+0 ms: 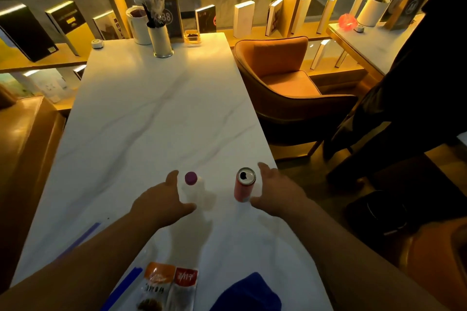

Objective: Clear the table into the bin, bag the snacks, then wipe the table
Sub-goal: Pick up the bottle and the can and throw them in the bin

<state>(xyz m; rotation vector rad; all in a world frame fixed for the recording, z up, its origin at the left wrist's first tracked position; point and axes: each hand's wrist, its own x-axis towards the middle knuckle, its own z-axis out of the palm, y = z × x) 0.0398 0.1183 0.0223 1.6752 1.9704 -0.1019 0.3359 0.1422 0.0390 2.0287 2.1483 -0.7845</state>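
Observation:
A clear plastic bottle (pixel 195 190) with a purple cap stands on the white marble table (pixel 141 121). My left hand (pixel 159 201) is spread around its left side, thumb and a finger on either side, with no firm grip visible. To the right stands an opened pink drink can (pixel 243 184). My right hand (pixel 276 190) is beside it with fingers spread behind and in front of the can. Two snack packets (pixel 166 285) lie at the near edge on a clear bag with a blue strip (pixel 125 285). A blue cloth (pixel 249 293) lies to their right.
At the table's far end stand a white cup (pixel 139 25), a metal holder with straws (pixel 160 40), a glass ashtray (pixel 192 36) and a small white button (pixel 97 43). An orange armchair (pixel 285 83) is on the right. A dark round container (pixel 376 212) sits on the floor beside a person in dark clothes (pixel 417 83).

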